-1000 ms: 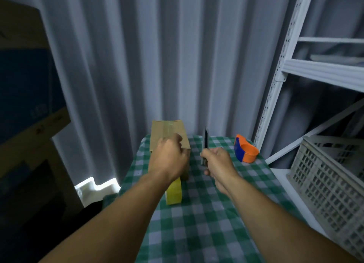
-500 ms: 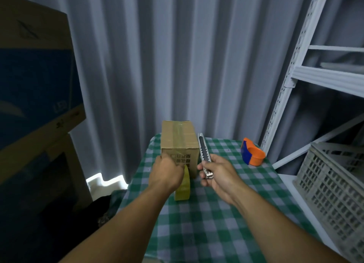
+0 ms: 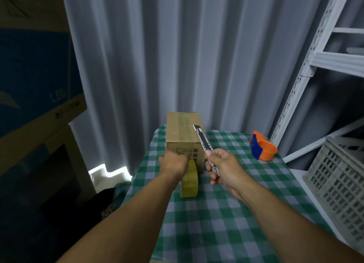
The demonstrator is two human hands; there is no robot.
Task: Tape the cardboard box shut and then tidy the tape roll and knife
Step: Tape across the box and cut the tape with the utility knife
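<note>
head view | step: cutting tape | left hand (image 3: 174, 162) clutches tape roll (image 3: 189, 181) below box (image 3: 184, 133) at tabletop's far edge | right hand (image 3: 222, 166) fisted round knife (image 3: 204, 143), blade out | next: slice tape at box face

Yellow tape roll (image 3: 189, 181): my left hand (image 3: 174, 163) hides its top.
Brown cardboard box (image 3: 182, 132) print: too blurred to read.
Grey slotted plastic crate (image 3: 338, 176): cut off right of the box.
</note>
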